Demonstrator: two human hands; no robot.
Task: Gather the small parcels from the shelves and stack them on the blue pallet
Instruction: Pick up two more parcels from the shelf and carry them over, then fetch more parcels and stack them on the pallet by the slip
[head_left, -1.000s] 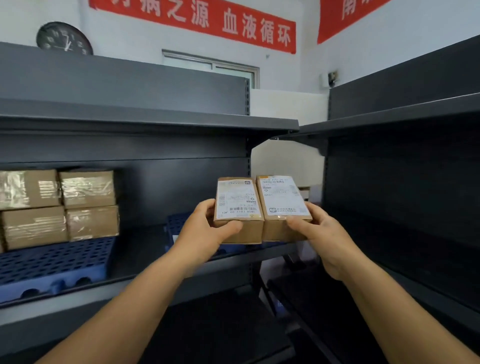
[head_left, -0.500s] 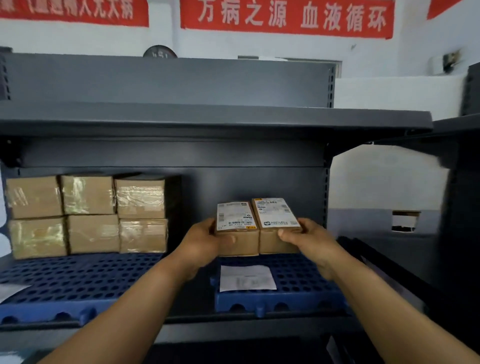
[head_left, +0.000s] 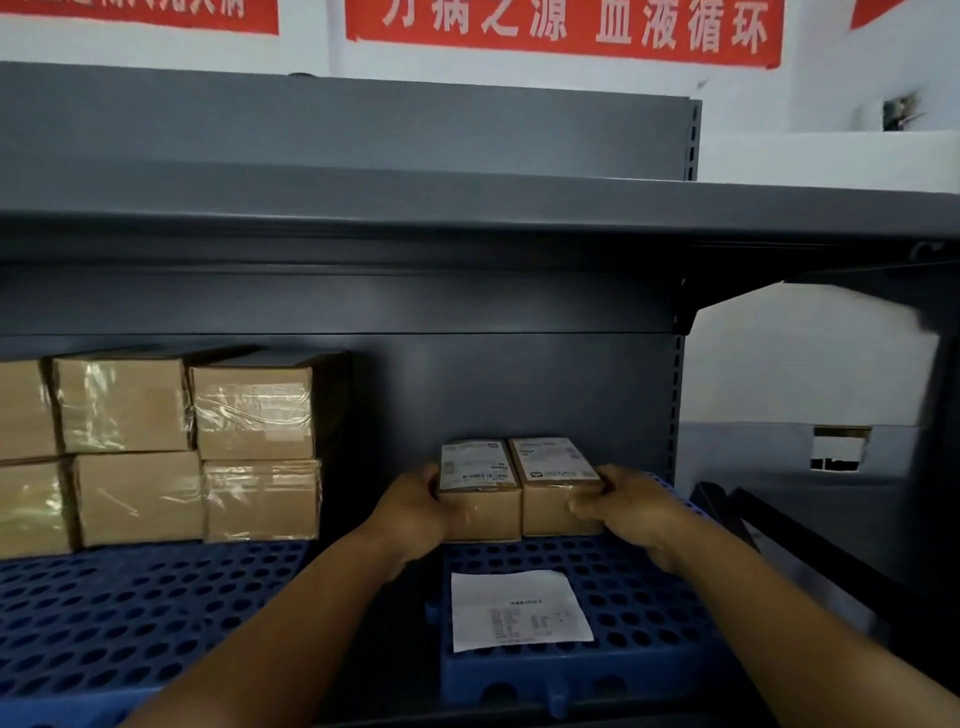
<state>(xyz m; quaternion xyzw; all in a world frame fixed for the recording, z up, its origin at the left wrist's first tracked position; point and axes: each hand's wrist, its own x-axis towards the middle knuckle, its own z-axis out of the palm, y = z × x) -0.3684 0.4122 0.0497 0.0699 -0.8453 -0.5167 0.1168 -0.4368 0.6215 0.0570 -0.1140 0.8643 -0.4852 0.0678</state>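
Two small brown parcels with white labels sit side by side at the back of the right blue pallet (head_left: 639, 613). My left hand (head_left: 415, 512) grips the left parcel (head_left: 480, 493) and my right hand (head_left: 631, 506) grips the right parcel (head_left: 558, 488). Their bottoms look level with the pallet surface; I cannot tell if they rest fully on it. A white paper slip (head_left: 519, 608) lies on the pallet in front of them. On the left blue pallet (head_left: 130, 618) stands a stack of taped brown parcels (head_left: 254, 447), two layers high.
Both pallets sit on a dark grey metal shelf with another shelf board (head_left: 467, 223) close overhead. A second dark shelf unit (head_left: 831, 545) juts in at the right. Red banners hang on the white wall behind.
The view has swung left to face the shelf. Both hands have carried the two parcels forward and down to the back of the right pallet.
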